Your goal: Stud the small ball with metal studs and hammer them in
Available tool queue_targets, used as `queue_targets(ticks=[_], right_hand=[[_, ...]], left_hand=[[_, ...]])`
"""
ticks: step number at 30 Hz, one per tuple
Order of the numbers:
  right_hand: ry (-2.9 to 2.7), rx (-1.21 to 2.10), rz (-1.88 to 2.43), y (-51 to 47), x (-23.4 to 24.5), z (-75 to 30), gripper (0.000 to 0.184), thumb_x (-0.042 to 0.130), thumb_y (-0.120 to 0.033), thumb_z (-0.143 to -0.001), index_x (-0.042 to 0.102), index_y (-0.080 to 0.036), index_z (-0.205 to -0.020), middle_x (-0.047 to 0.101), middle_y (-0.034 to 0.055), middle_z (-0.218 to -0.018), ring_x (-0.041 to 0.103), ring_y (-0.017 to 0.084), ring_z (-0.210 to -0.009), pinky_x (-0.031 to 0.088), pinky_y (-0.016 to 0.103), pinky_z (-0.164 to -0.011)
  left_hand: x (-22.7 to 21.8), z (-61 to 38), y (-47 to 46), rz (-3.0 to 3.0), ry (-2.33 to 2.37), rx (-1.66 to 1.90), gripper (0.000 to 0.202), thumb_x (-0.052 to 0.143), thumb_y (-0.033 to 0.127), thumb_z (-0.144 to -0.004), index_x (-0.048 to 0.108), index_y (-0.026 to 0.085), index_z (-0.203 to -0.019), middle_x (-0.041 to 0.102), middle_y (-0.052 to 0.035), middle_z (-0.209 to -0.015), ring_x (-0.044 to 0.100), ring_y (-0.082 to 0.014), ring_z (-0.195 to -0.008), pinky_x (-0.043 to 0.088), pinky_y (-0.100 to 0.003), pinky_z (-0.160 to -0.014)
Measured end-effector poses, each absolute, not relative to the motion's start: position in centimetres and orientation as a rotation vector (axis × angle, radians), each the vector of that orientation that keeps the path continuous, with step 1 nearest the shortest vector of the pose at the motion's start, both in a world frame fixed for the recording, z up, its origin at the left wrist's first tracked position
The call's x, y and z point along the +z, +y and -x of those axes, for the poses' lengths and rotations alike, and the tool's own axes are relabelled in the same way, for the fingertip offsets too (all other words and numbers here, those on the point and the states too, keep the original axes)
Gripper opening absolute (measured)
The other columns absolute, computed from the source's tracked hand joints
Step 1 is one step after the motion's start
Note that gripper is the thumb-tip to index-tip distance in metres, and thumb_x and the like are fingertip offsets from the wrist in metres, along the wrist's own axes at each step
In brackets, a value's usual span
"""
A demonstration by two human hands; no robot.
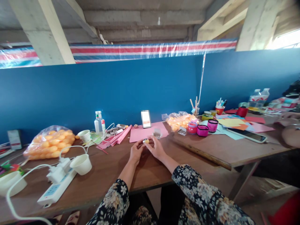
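Over the near edge of a pink sheet point(133, 135), my hands meet at a small round piece point(145, 141), shiny silver on its left and yellowish on its right. The fingertips of my left hand point(136, 152) pinch the silver side. My right hand point(156, 149) has its thumb and fingers closed on the yellowish side. What exactly the piece is remains too small to make out. Just beyond my right fingers lies a small clear box point(157, 133). A silver ball-like thing point(136, 126) rests near the sheet's far left corner, and a white upright card-like object point(146, 120) stands behind.
On the left are a bag of orange balls point(50, 143), a paper cup point(81, 164) and a power strip point(57, 187) with cables. Pink strips point(116, 137) lie nearer. Rightward are another ball bag point(179, 120), tape rolls point(202, 130), a phone point(247, 135) and another person's arm point(290, 134).
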State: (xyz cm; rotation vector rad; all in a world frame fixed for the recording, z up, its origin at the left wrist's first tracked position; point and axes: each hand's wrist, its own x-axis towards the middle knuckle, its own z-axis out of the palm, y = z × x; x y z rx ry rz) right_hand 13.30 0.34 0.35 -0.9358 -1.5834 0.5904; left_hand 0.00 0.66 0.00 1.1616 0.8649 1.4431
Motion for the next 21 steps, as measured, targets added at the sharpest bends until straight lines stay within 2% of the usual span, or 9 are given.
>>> queue_targets(ticks=[2, 5, 9, 11, 13, 17, 21], right_hand=[[-1.631, 0.494, 0.948, 0.2, 0.45, -13.37, 0.039, 0.052, -0.033, -0.074, 0.048, -0.022, -0.112, 0.052, 0.0072, -0.112, 0.05, 0.02, -0.101, 0.039, 0.035, -0.089], [-1.718, 0.452, 0.963, 0.03, 0.52, -13.46, 0.036, 0.05, -0.033, -0.076, 0.05, -0.023, -0.11, 0.052, 0.0072, -0.111, 0.05, 0.02, -0.1, 0.04, 0.035, -0.088], [-1.689, 0.391, 0.999, -0.17, 0.61, -13.47, 0.05, 0.052, -0.035, -0.074, 0.041, -0.023, -0.122, 0.046, 0.0083, -0.12, 0.044, 0.022, -0.109, 0.035, 0.038, -0.093], [-1.724, 0.375, 0.972, -0.28, 0.74, -13.46, 0.048, 0.053, -0.035, -0.074, 0.044, -0.024, -0.12, 0.045, 0.0075, -0.122, 0.041, 0.022, -0.113, 0.031, 0.038, -0.097], [-1.746, 0.401, 0.95, -0.36, 0.86, -13.47, 0.046, 0.053, -0.036, -0.074, 0.047, -0.024, -0.118, 0.047, 0.0071, -0.12, 0.04, 0.023, -0.113, 0.029, 0.038, -0.098], [-1.683, 0.497, 0.953, -0.36, 0.7, -13.44, 0.052, 0.052, -0.038, -0.074, 0.042, -0.024, -0.123, 0.045, 0.0067, -0.123, 0.037, 0.023, -0.117, 0.026, 0.04, -0.1], [-1.631, 0.726, 0.913, 0.16, 0.04, -13.2, 0.049, 0.051, -0.041, -0.075, 0.043, -0.026, -0.121, 0.049, 0.0051, -0.12, 0.044, 0.021, -0.111, 0.032, 0.038, -0.096]], left_hand=[[-0.04, 0.03, 0.67, -1.166, 0.85, 1.455, 0.046, 0.07, 0.024, -0.057, 0.059, 0.015, -0.1, 0.065, -0.01, -0.1, 0.059, -0.0218, -0.093, 0.044, -0.037, -0.083], [-0.11, 0.08, 0.72, -1.213, 0.848, 1.467, 0.044, 0.07, 0.022, -0.057, 0.06, 0.015, -0.099, 0.065, -0.0101, -0.099, 0.059, -0.0216, -0.094, 0.043, -0.037, -0.086], [-0.25, 0.15, 0.88, -1.202, 0.908, 1.477, 0.044, 0.071, 0.021, -0.057, 0.06, 0.016, -0.099, 0.064, -0.0102, -0.1, 0.058, -0.0219, -0.095, 0.043, -0.037, -0.086], [-0.33, 0.18, 0.96, -1.184, 0.916, 1.48, 0.046, 0.071, 0.021, -0.056, 0.06, 0.016, -0.101, 0.064, -0.0103, -0.1, 0.058, -0.0221, -0.095, 0.043, -0.038, -0.086], [-0.4, 0.21, 1.01, -1.178, 0.902, 1.477, 0.047, 0.071, 0.021, -0.056, 0.059, 0.015, -0.101, 0.065, -0.0105, -0.099, 0.059, -0.022, -0.093, 0.043, -0.038, -0.085], [-0.46, 0.21, 1.03, -1.158, 0.882, 1.461, 0.05, 0.072, 0.023, -0.056, 0.058, 0.015, -0.103, 0.065, -0.0105, -0.099, 0.06, -0.0216, -0.09, 0.045, -0.038, -0.083], [-0.37, 0.07, 1.01, -1.069, 0.863, 1.463, 0.051, 0.071, 0.024, -0.058, 0.057, 0.017, -0.106, 0.064, -0.0102, -0.1, 0.062, -0.0204, -0.085, 0.048, -0.036, -0.078]])
